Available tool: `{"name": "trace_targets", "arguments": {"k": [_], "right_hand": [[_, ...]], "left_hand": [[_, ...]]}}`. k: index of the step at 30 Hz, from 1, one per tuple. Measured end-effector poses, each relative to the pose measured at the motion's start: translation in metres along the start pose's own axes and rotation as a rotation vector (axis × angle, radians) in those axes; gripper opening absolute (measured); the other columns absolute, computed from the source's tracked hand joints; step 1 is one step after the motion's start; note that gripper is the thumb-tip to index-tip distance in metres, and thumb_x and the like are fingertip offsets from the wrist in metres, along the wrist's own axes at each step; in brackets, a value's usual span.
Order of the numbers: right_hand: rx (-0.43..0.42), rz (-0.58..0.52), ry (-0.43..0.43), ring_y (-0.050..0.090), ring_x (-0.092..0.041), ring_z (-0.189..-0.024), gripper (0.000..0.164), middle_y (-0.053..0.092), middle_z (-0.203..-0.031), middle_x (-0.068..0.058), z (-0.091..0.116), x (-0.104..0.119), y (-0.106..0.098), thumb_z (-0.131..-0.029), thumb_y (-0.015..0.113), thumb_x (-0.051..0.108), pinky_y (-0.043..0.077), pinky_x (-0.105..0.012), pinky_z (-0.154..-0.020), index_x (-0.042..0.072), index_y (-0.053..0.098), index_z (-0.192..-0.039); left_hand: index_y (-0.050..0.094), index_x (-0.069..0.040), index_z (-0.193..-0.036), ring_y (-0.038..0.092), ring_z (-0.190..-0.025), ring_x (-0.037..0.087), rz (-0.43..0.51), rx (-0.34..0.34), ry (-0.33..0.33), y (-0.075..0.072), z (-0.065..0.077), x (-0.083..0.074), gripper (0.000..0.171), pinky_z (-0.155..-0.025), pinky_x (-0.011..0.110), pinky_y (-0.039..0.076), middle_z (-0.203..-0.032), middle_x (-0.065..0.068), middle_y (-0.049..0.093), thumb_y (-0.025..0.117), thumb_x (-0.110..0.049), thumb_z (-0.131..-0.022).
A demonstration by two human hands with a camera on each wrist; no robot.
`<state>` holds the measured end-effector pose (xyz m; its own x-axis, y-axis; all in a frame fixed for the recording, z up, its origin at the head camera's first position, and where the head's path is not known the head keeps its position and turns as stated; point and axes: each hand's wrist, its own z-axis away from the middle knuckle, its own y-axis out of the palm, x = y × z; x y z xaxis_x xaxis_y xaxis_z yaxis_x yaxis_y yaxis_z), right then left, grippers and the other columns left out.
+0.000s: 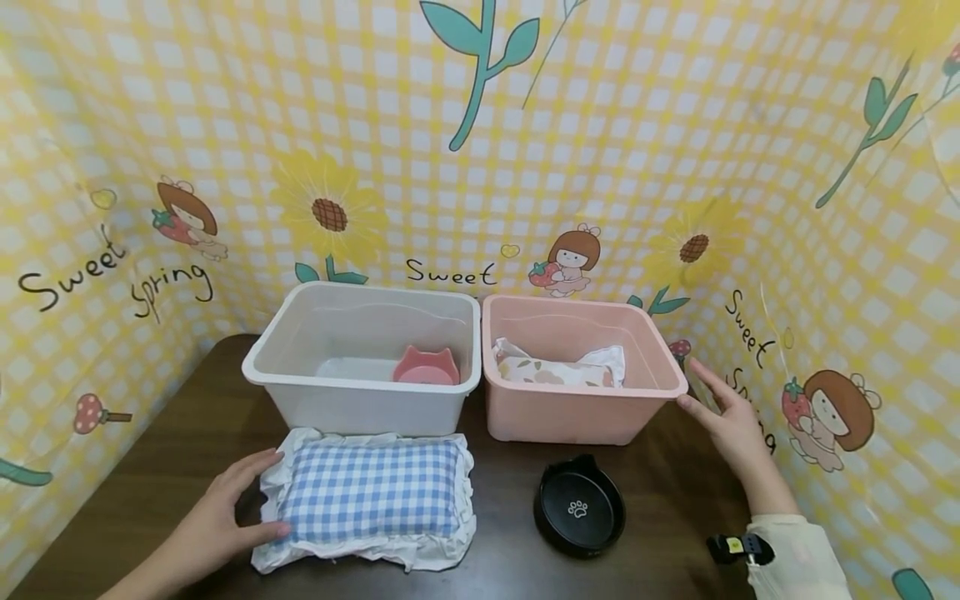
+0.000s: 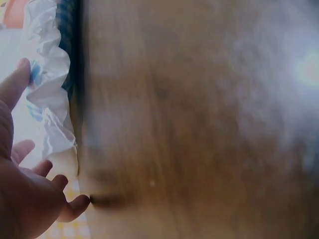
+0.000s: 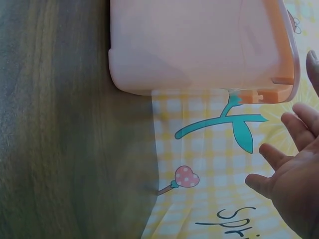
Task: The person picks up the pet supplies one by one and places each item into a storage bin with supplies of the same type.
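Observation:
A blue-and-white checked pillow (image 1: 375, 487) with a white ruffled edge lies flat on the table. My left hand (image 1: 225, 508) is at its left end, thumb over the ruffle and fingers spread along the edge; the left wrist view shows the ruffle (image 2: 52, 79) beside the thumb. Beside the front right corner of a pink bin (image 1: 570, 414) is my right hand (image 1: 727, 421), thumb near the rim and fingers extended. In the right wrist view the fingers (image 3: 299, 129) stand loose by the bin wall. Inside this bin lies a floral pillow (image 1: 555, 372).
Left of the pink bin stands a white bin (image 1: 367, 410) holding a pink cat-eared bowl (image 1: 426, 367). A black bowl (image 1: 579, 508) with a paw print sits on the dark wooden table (image 1: 502, 533). Yellow checked cloth (image 1: 637, 150) encloses the back and sides.

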<state>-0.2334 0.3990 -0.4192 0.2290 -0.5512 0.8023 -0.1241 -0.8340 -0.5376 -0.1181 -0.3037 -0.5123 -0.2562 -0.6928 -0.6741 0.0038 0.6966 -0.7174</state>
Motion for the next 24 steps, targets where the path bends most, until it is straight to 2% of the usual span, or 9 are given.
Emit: {"name": "trace_targets", "arguments": {"k": [4, 6, 9, 12, 15, 18, 21, 24], "right_hand": [[-0.003, -0.015, 0.012, 0.025, -0.018, -0.155, 0.066, 0.035, -0.165, 0.003, -0.004, 0.0, 0.002, -0.1, 0.069, 0.029, 0.016, -0.065, -0.121, 0.019, 0.04, -0.158], [-0.007, -0.022, 0.017, 0.025, -0.023, -0.155, 0.065, 0.036, -0.165, 0.001, -0.005, -0.001, 0.003, -0.099, 0.07, 0.029, 0.016, -0.065, -0.121, 0.019, 0.042, -0.158], [-0.015, -0.017, 0.018, 0.029, -0.006, -0.15, 0.065, 0.038, -0.163, 0.0, -0.007, -0.002, 0.006, -0.099, 0.071, 0.029, 0.018, -0.066, -0.12, 0.017, 0.044, -0.156], [-0.024, -0.008, 0.011, 0.033, 0.011, -0.137, 0.063, 0.041, -0.161, 0.0, -0.009, -0.003, 0.007, -0.098, 0.072, 0.029, 0.021, -0.065, -0.119, 0.017, 0.047, -0.155], [-0.031, -0.013, 0.008, 0.034, 0.018, -0.129, 0.062, 0.044, -0.159, 0.0, -0.01, -0.002, 0.008, -0.097, 0.073, 0.027, 0.023, -0.064, -0.119, 0.016, 0.049, -0.153], [-0.033, -0.023, 0.014, 0.035, 0.016, -0.132, 0.061, 0.045, -0.159, -0.001, -0.01, -0.002, 0.008, -0.097, 0.073, 0.028, 0.023, -0.064, -0.119, 0.017, 0.05, -0.153], [-0.031, -0.024, 0.033, 0.035, 0.004, -0.142, 0.061, 0.045, -0.159, -0.001, -0.01, -0.001, 0.009, -0.097, 0.073, 0.031, 0.023, -0.062, -0.12, 0.018, 0.051, -0.152], [-0.031, -0.02, 0.056, 0.035, -0.005, -0.147, 0.061, 0.046, -0.158, 0.002, -0.01, -0.002, 0.009, -0.097, 0.073, 0.034, 0.024, -0.06, -0.12, 0.02, 0.051, -0.152]], "left_hand": [[0.05, -0.008, -0.147, 0.033, -0.133, 0.05, -0.014, -0.034, 0.019, 0.004, -0.001, 0.0, 0.09, -0.088, 0.077, 0.037, -0.155, 0.019, 0.038, 0.093, -0.036, -0.073], [0.052, -0.009, -0.145, 0.035, -0.132, 0.048, -0.022, -0.036, 0.021, 0.005, -0.001, -0.001, 0.087, -0.09, 0.074, 0.038, -0.152, 0.018, 0.042, 0.093, -0.037, -0.073], [0.055, -0.011, -0.142, 0.042, -0.13, 0.046, -0.05, -0.026, 0.018, 0.006, -0.002, -0.003, 0.083, -0.091, 0.072, 0.04, -0.146, 0.016, 0.051, 0.091, -0.041, -0.074], [0.059, -0.012, -0.139, 0.047, -0.127, 0.046, -0.074, -0.017, 0.003, 0.008, -0.003, -0.005, 0.079, -0.09, 0.071, 0.043, -0.142, 0.017, 0.057, 0.089, -0.046, -0.075], [0.062, -0.012, -0.136, 0.05, -0.126, 0.046, -0.074, -0.007, -0.028, 0.008, -0.004, -0.007, 0.075, -0.091, 0.071, 0.044, -0.139, 0.017, 0.06, 0.088, -0.049, -0.076], [0.067, -0.011, -0.131, 0.053, -0.125, 0.047, -0.078, -0.007, -0.073, 0.008, -0.004, -0.01, 0.069, -0.092, 0.069, 0.045, -0.135, 0.017, 0.064, 0.086, -0.052, -0.078], [0.072, -0.013, -0.123, 0.057, -0.123, 0.046, -0.083, -0.012, -0.122, 0.009, -0.004, -0.014, 0.062, -0.092, 0.067, 0.047, -0.129, 0.015, 0.067, 0.084, -0.055, -0.078], [0.076, -0.017, -0.113, 0.062, -0.118, 0.043, -0.088, -0.035, -0.137, 0.01, -0.005, -0.017, 0.052, -0.092, 0.064, 0.05, -0.123, 0.013, 0.071, 0.086, -0.053, -0.077]]}}
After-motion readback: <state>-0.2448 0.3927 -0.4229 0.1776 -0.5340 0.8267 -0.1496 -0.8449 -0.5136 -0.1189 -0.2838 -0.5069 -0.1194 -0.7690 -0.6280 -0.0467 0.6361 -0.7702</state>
